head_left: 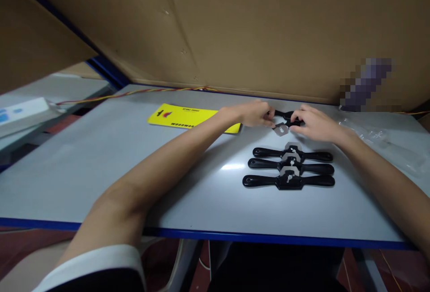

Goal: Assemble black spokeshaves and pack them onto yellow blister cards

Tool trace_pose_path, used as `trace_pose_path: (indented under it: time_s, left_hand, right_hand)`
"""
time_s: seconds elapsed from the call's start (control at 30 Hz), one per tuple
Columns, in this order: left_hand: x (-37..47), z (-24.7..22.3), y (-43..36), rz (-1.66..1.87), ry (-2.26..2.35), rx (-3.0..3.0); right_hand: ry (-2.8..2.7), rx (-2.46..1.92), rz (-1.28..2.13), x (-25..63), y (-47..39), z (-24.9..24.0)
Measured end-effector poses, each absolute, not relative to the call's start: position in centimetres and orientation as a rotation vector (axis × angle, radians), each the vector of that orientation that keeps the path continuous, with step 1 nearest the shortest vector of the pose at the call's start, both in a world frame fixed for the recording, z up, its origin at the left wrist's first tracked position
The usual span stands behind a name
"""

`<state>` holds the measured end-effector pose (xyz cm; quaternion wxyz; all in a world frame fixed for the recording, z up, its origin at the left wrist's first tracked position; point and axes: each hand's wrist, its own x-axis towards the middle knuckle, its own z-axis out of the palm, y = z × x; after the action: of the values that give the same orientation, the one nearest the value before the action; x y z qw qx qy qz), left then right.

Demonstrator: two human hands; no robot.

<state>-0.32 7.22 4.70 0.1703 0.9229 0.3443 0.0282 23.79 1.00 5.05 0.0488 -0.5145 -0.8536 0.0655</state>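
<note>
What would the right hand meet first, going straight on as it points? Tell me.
The black tool at the fingertips of the right hand; beyond it, probably the left hand, though depth is unclear.

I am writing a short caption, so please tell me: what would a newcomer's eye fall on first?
Probably the bright yellow card, left of centre, partly hidden by the left forearm. Next, three black two-handled tools lie in parallel, right of centre; beyond them, the left hand and right hand are at a fourth tool.
</note>
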Motion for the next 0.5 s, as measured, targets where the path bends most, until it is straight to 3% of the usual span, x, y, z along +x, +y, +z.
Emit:
trace_pose_path:
  time_s: [0.2,0.5]
  left_hand:
    - [-0.3,4.5,7.0,0.059,0.949,2.603]
    - [0.7,3.6,6.5,0.083,0.859,2.635]
  right_hand:
    - [-2.730,-1.578,0.399,23.8,1.7,5.6]
    - [-2.700,-1.636,0.402,24.5,1.8,5.7]
